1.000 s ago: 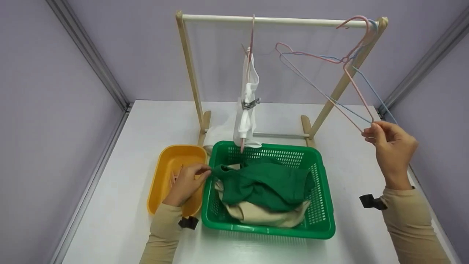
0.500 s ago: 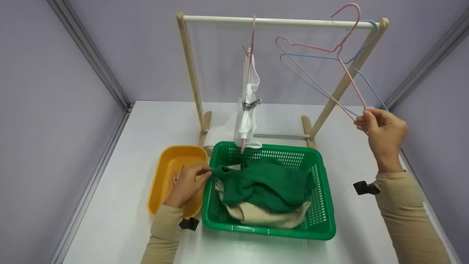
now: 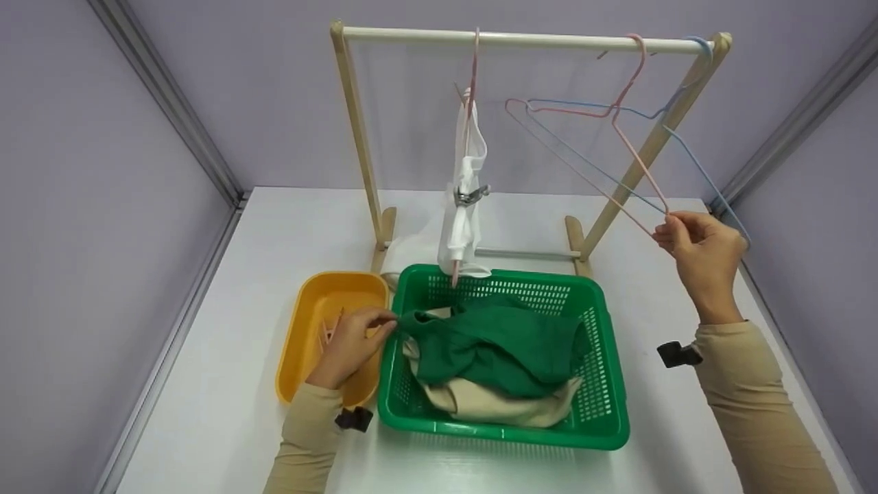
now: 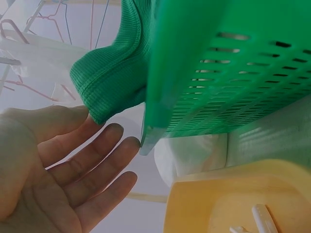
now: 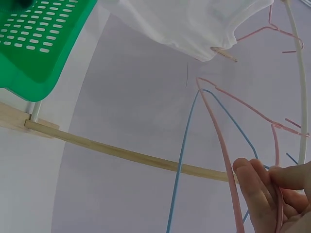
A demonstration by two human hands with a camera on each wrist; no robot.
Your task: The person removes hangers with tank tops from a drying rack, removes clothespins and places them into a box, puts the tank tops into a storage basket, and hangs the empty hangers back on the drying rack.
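Note:
My right hand (image 3: 706, 250) pinches the lower corner of a pink wire hanger (image 3: 569, 111). That hanger's hook now lies over the white rod (image 3: 549, 40), its tip showing below the rod. Beside it a blue hanger (image 3: 710, 178) hangs at the rod's right end. My left hand (image 3: 353, 343) is at the left rim of the green basket (image 3: 614, 384). Its thumb and index finger pinch a ribbed corner of a green garment (image 4: 112, 82), while the other fingers spread loosely. The rest of the green garment lies in the basket on a beige cloth (image 3: 507, 405).
A white garment (image 3: 466, 171) with a metal clip (image 3: 471, 195) hangs on another pink hanger at mid-rod, its lower end over the basket's back rim. A yellow tray (image 3: 291, 357) with pink clothespins (image 3: 328, 334) stands left of the basket. Wooden posts (image 3: 353, 116) support the rod.
My right hand has moved left with the pink hanger. Its hook rose above the rod, then came down over it. My left hand has stayed at the green garment.

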